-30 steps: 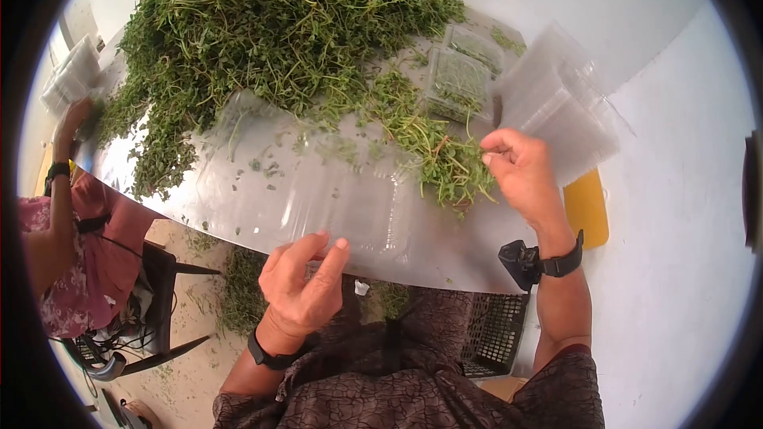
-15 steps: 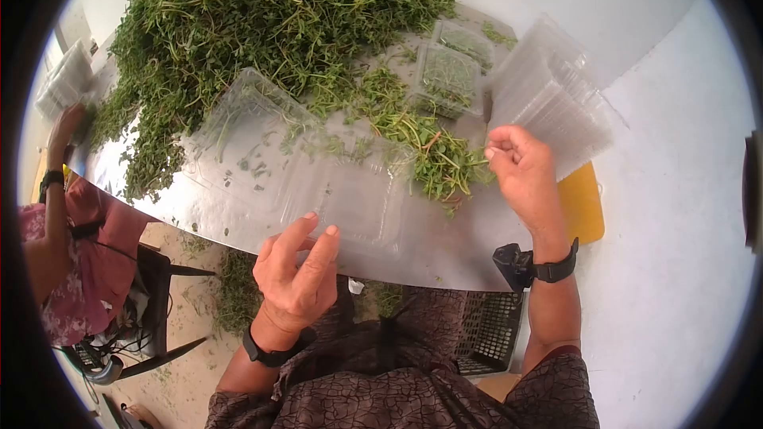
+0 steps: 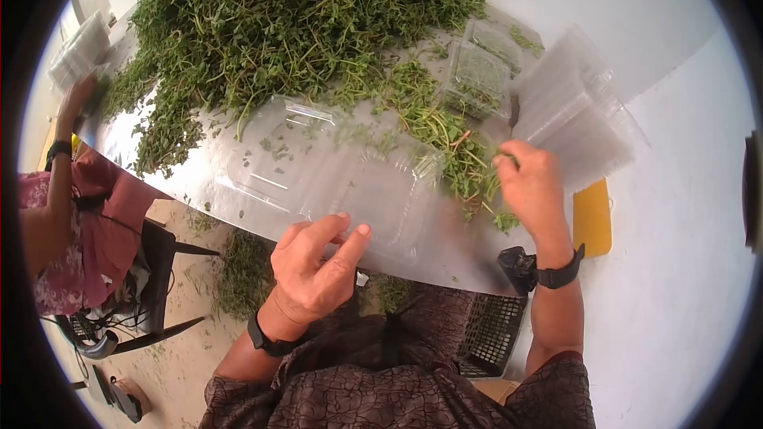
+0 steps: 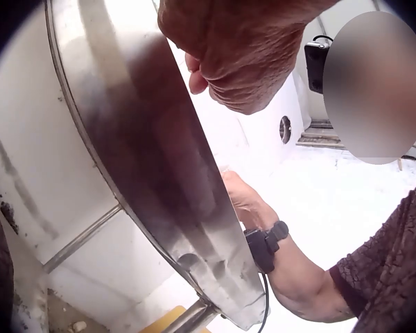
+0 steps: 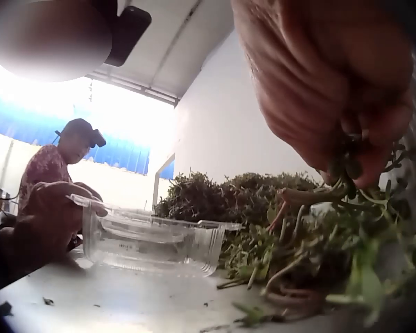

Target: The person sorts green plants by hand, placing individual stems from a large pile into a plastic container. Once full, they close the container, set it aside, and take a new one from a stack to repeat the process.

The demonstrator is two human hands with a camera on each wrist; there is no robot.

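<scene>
A clear plastic hinged container (image 3: 373, 199) lies spread at the near edge of the metal table (image 3: 469, 266), its lid (image 3: 274, 159) to the left. My left hand (image 3: 318, 266) is at the container's near rim, thumb and forefinger extended; the right wrist view shows its fingers right at the rim. My right hand (image 3: 532, 183) pinches leafy green sprigs (image 5: 301, 198) with thick, partly reddish stems, at the right end of a loose strip of greens (image 3: 433, 115). The fingertips are partly hidden among the leaves.
A large heap of greens (image 3: 294, 24) covers the table's back. Two filled containers (image 3: 477, 83) and a tall stack of clear containers (image 3: 584, 111) stand at right, near the wall. Another person (image 3: 63, 238) sits at left. A black crate (image 3: 489, 334) is below the edge.
The raised, tilted lid has come down lower over the table. My right hand has shifted slightly among the sprigs, and some hang nearer the table edge. My left hand stays at the near rim.
</scene>
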